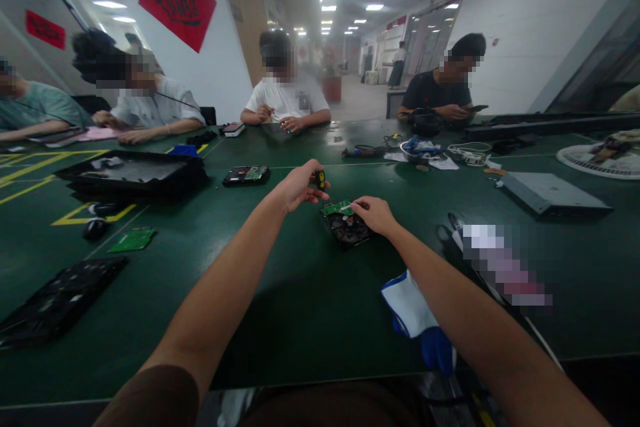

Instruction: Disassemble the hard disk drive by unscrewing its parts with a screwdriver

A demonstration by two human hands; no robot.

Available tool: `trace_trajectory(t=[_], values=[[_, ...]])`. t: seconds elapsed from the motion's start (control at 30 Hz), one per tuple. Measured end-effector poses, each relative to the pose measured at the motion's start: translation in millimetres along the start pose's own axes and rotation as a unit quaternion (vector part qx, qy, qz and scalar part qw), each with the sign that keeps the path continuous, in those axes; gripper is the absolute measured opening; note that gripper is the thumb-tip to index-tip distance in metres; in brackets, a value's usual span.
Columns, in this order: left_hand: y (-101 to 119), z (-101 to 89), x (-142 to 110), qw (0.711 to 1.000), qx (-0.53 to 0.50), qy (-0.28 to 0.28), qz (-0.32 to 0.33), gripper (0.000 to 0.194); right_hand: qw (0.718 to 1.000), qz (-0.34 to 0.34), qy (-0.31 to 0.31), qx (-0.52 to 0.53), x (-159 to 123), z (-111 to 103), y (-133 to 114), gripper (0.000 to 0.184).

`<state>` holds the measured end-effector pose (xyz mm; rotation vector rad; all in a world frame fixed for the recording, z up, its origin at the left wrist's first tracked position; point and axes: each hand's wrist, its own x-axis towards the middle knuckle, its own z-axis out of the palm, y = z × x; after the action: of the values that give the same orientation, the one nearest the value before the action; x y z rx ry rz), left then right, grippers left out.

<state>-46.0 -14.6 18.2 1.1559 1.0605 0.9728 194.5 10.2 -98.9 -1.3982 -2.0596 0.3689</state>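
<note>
My left hand (301, 185) is closed round a short black-and-yellow tool (321, 179), its end pointing up; the rest of the tool is hidden by the fingers. Just below and to the right lies a black hard drive (349, 233) on the green table. Across its far side sits a green circuit board (338, 208). Thumb and fingers of my right hand (376, 215) pinch this board at its right end. Whether the board is lifted off the drive I cannot tell.
Nearby are a second drive (247, 175), a loose green board (133, 239), a black casing (63, 293), black trays (133, 172), a grey metal box (554, 192) and a white-and-blue glove (417, 313). Several people sit across the table (280, 320).
</note>
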Motion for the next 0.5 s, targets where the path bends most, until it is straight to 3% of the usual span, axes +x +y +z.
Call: trace_trajectory(t=[0.1, 0.3, 0.5], values=[[1.0, -0.8, -0.4, 1.000, 0.019, 0.016, 0.007, 0.027, 1.000, -0.001, -0.001, -0.002, -0.2, -0.2, -0.3, 0.026], [2.0, 1.1, -3.2, 1.000, 0.019, -0.023, -0.001, 0.027, 1.000, -0.002, -0.007, -0.005, -0.3, -1.4, -0.6, 0.027], [0.1, 2.0, -1.0, 1.000, 0.005, 0.019, 0.007, 0.024, 1.000, -0.005, -0.007, -0.006, 0.1, -0.6, 0.6, 0.028]])
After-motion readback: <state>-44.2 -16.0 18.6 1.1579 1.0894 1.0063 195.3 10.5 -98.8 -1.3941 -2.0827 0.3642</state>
